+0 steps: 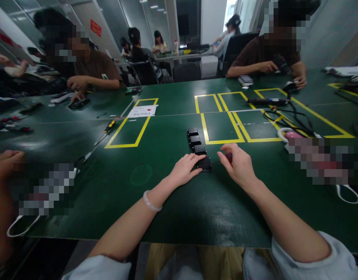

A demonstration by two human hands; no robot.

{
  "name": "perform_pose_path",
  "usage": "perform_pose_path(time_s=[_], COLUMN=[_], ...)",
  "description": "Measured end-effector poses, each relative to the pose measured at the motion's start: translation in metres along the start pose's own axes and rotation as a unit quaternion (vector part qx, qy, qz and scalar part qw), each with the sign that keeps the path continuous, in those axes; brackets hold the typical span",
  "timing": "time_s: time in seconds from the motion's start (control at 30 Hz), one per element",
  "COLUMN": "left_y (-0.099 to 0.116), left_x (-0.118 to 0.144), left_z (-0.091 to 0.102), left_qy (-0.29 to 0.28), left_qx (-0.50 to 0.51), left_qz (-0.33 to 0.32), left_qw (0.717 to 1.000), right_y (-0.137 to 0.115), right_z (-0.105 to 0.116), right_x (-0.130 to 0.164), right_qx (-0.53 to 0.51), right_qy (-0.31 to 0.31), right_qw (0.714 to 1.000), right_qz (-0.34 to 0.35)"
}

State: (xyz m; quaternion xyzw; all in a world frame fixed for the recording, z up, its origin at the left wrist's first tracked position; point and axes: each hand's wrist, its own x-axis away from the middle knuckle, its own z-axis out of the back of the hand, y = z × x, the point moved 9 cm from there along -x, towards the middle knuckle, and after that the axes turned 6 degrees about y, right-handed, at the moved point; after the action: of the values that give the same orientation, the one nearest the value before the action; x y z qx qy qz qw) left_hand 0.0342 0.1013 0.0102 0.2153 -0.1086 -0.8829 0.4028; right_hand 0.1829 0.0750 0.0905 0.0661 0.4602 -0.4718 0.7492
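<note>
Left hand point(185, 169), fingers spread flat, rests on the green table point(167, 202) with its fingertips touching the nearest black block point(204, 164). This block ends a row of four black blocks point(195, 143) running away from the person. Right hand point(237, 163), just right of that block, has its fingers curled around a small dark-red tool point(229, 157) with a thin tip pointing toward the block.

The left hand point(185, 169) covers part of the nearest black block point(204, 164). The right hand point(239, 165) hides most of a small dark red thing point(229, 156), too little showing to tell. Pixelated patches point(322, 159) mask things near the tabletop's right and left edges.
</note>
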Motion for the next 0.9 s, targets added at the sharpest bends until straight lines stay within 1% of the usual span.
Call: perform_pose_path(time_s=[0.2, 0.43, 0.67, 0.9], left_y=[0.0004, 0.0003, -0.0002, 0.0010], left_x=[-0.0002, -0.0001, 0.0002, 0.0001], left_z=[0.0002, 0.0006, 0.0007, 0.0012], left_qy=[0.000, -0.002, -0.003, -0.002], left_qx=[0.000, -0.001, 0.003, 0.003], left_qz=[-0.002, -0.001, 0.003, 0.003], left_qw=[1.000, 1.000, 1.000, 1.000], right_y=[-0.0009, 0.0016, 0.0014, 0.0006], right_z=[0.0017, -0.0003, -0.0001, -0.0009], right_x=[-0.0002, 0.0002, 0.0005, -0.0002], right_qx=[-0.003, -0.004, -0.012, -0.002], right_qy=[0.015, 0.000, 0.003, -0.012], right_qw=[1.000, 1.000, 1.000, 1.000], right_qz=[0.004, -0.009, -0.011, -0.007])
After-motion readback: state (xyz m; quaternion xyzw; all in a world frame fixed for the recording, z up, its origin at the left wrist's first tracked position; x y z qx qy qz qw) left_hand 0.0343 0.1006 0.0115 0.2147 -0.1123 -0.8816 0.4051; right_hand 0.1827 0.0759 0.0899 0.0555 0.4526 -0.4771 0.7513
